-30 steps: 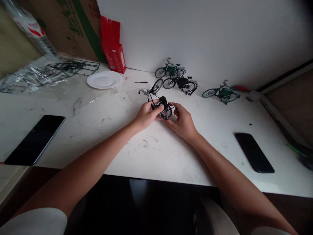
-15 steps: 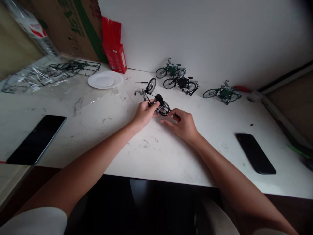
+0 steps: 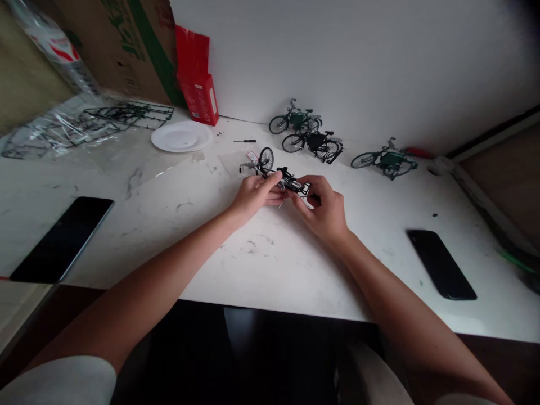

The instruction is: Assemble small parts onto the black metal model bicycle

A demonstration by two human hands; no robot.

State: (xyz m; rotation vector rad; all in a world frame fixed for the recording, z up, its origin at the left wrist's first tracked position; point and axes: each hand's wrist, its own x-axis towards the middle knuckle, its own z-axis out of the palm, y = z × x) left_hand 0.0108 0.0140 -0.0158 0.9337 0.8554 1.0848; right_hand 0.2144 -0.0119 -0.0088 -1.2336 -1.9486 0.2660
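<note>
Model bicycle [image 3: 290, 181], clasped mid-frame in closed left hand [image 3: 252, 197]. Pinched at rear end by right hand [image 3: 327, 208], just right of that grip.

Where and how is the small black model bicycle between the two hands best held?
Probably by the middle of the small black model bicycle, from the near left, thumb above and fingers below, as the left hand does. Its thin spoked front wheel and slender handlebar jut beyond that hand and look flimsier; the right hand's fingers are at the rear end.
</note>
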